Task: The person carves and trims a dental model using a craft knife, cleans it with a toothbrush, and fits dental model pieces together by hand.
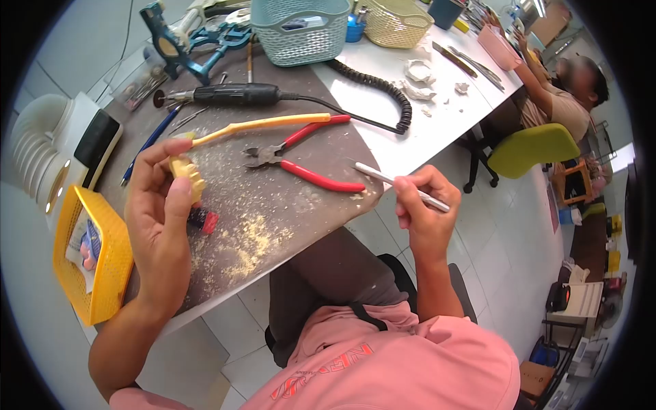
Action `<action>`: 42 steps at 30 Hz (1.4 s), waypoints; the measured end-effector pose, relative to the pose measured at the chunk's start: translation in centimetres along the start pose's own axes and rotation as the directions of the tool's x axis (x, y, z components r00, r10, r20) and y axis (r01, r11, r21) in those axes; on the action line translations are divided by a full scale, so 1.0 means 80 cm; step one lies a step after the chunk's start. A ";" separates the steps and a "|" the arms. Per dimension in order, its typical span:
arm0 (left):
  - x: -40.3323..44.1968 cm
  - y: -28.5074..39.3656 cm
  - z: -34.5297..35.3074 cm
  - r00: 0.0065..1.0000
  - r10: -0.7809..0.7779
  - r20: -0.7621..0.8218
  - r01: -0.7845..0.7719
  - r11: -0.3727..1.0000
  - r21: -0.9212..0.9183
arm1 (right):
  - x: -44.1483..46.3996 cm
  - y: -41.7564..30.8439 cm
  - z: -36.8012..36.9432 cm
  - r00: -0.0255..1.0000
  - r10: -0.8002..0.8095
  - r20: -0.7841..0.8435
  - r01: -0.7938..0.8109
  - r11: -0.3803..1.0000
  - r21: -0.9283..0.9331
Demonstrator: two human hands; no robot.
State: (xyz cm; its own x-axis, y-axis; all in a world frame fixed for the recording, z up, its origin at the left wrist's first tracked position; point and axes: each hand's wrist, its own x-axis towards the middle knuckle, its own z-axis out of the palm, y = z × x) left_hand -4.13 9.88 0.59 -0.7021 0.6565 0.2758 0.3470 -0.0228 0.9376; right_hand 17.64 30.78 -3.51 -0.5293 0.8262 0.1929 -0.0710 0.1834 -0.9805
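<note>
While dust litters the bench above tiles, left grip pinches a model, right grip a tool.

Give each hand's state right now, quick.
Left hand: closed, holding a small pale-yellow ridged piece.
Right hand: closed, holding a slim white pen-shaped tool.

I count two hands of my own: one left hand and one right hand. Between them they have two things, one pale yellow piece and one white-handled tool. Across the counter I count one pair of cutters, one black handpiece, one coiled cord, one long yellow stick and one blue pen. Nearby I see three baskets: one blue basket, one cream basket, one yellow basket. White fragments number at least three; the crumbs are too small to count.
</note>
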 end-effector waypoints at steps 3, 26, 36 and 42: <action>0.000 0.000 -0.002 1.000 0.009 0.013 -0.009 1.000 0.009 | -0.011 0.002 -0.013 0.998 -0.020 -0.057 0.023 0.998 0.052; -0.012 0.003 -0.034 0.959 -0.178 0.222 0.260 0.865 -0.430 | -0.008 -0.056 0.167 0.765 -0.588 0.261 0.543 0.808 0.230; -0.018 0.001 -0.029 0.975 -0.113 0.189 0.192 0.856 -0.479 | -0.015 -0.044 0.169 0.845 -0.499 0.193 0.445 0.855 0.266; -0.015 0.003 -0.030 0.966 -0.143 0.216 0.236 0.831 -0.504 | -0.014 -0.041 0.170 0.869 -0.435 0.236 0.403 0.899 0.174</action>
State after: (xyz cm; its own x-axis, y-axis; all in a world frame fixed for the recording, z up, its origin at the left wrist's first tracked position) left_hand -4.68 7.25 0.99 -0.5931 0.8005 0.0868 -0.1908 -0.2445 0.9507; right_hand 7.00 21.99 -1.04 -0.6287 0.5119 0.5854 -0.4242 0.4051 -0.8099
